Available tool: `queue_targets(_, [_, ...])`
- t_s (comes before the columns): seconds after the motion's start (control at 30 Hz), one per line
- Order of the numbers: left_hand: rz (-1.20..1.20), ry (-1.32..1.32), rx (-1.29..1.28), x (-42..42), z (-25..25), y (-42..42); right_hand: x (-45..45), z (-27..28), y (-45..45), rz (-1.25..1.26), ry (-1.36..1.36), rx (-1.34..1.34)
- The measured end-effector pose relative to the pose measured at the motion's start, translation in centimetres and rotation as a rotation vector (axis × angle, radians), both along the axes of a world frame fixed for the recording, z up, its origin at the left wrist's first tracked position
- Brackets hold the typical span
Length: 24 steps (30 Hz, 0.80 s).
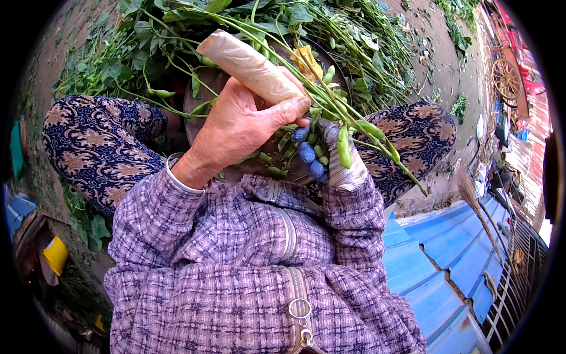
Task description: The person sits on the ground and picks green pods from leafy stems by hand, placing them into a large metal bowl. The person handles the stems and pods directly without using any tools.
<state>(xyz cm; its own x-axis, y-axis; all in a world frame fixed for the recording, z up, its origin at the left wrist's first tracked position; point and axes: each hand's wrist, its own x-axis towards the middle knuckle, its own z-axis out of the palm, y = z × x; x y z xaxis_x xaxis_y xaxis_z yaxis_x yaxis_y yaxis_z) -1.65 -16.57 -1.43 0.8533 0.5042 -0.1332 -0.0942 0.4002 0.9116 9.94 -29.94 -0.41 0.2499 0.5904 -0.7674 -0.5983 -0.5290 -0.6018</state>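
Note:
My left hand (247, 124), bare with a bracelet at the wrist, grips green soybean stalks (371, 139) between thumb and fingers. A pale wrapped roll (247, 64) lies along the same hand; its material is unclear. In a knitted glove with blue fingertips, my right hand (318, 155) is curled around several green pods just below the stalks. One plump soybean pod (343, 148) hangs from a stalk in front of the glove. Beneath both hands is a dark round basin or tray (192, 128) with loose pods and a yellowed leaf (306, 62) in it.
Heaped bean plants (110, 66) lie on the ground beyond and beside the basin. My bent legs (88, 146) flank it. Blue metal sheets (424, 270), a broom (471, 190) and a wheeled vehicle (506, 79) are at right. A yellow container (55, 255) is at left.

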Motion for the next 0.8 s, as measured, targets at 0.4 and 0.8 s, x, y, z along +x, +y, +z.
queue_targets(0.4, [0.012,0.101,0.065,0.0,0.0,-0.1,-0.4,-0.2,-0.8,-0.128,0.068,0.18])
queue_targets(0.8, [0.022,0.081,0.046,0.0,0.0,-0.6,0.2,2.2,-0.4,0.054,-0.123,-0.08])
